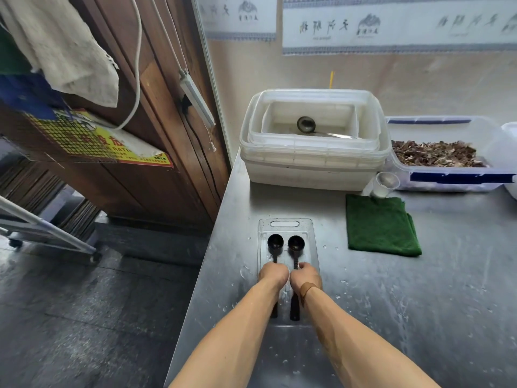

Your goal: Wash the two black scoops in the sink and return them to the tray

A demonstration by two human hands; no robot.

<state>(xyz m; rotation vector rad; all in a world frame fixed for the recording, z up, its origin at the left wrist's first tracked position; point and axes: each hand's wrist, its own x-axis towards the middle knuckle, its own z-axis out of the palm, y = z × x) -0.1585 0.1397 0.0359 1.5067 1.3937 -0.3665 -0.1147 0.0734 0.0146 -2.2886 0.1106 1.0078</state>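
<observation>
Two bare forearms reach forward from the bottom edge over a wet stainless-steel counter point(419, 275). Each hand is closed over the handle of a black scoop. Fingers of the left hand point(273, 273) are curled around the handle of the left scoop point(275, 242), and fingers of the right hand point(305, 275) are curled around the handle of the right scoop point(296, 243); a tan band sits on the right wrist. Both scoops lie side by side, close but apart, on a clear plastic tray point(285, 224) with a slot handle at its far end. Their round bowls face up toward the far end, and the handle ends stick out below the wrists toward the camera. Water drops dot the steel around the tray.

Right of the tray, just beside it, lies a folded dark green cloth point(382, 228). A small clear plastic cup point(386, 183) stands at the cloth's far edge. Behind the tray sits a stack of white plastic tubs point(313, 161), and a metal ladle point(306, 125) rests inside the top one. To the right of the stack is a clear bin with blue latches point(458, 177) holding brown dried pieces. On the left stands a wooden door point(156, 135), with a pale towel point(61, 51) hanging above.
</observation>
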